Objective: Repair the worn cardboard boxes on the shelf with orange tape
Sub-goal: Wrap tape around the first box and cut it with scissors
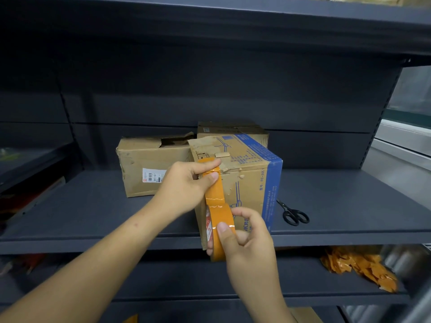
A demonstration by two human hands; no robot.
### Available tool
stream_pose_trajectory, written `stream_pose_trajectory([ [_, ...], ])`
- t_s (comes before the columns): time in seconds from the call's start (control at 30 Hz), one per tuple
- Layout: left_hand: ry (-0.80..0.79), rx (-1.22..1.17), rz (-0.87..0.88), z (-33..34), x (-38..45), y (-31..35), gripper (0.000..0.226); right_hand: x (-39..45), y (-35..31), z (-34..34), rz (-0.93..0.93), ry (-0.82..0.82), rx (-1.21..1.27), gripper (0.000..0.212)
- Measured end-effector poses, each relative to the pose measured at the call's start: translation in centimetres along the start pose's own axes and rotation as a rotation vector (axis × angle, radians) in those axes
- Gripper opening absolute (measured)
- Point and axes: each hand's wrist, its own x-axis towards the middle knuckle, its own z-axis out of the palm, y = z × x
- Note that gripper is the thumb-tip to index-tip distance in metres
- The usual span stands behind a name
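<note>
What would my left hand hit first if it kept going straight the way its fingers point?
Most likely the blue-printed brown cardboard box: the left hand already pinches the orange tape strip at its front corner.

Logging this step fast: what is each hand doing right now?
Left hand: pinches the strip of orange tape against the front box.
Right hand: grips the tape roll.

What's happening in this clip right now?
A person is taping a worn blue-printed box on the shelf. The left hand presses the orange tape strip onto the box's front corner, while the right hand holds the tape roll below. Scissors lie beside the box, untouched.
</note>
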Motion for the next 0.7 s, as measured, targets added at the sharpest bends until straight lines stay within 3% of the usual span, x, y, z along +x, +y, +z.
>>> stream_pose_trajectory([
  [0.13,-0.01,-0.006,-0.007,-0.1,-0.2,0.1,0.031,0.1,-0.2,0.0,0.002,-0.009,-0.012,0.022],
  [0.33,0.032,-0.04,-0.044,0.0,-0.1,0.3,0.027,-1.1,0.6,-0.3,-0.001,0.007,0.17,0.022],
  [0.53,0.059,-0.05,-0.057,0.4,0.0,0.4,0.026,-1.1,1.3,-0.1,0.021,0.035,0.092,0.015],
  [0.7,-0.065,-0.106,-0.043,-0.1,-1.0,0.8,0.044,-0.9,1.0,-0.2,0.01,0.055,0.098,0.014],
])
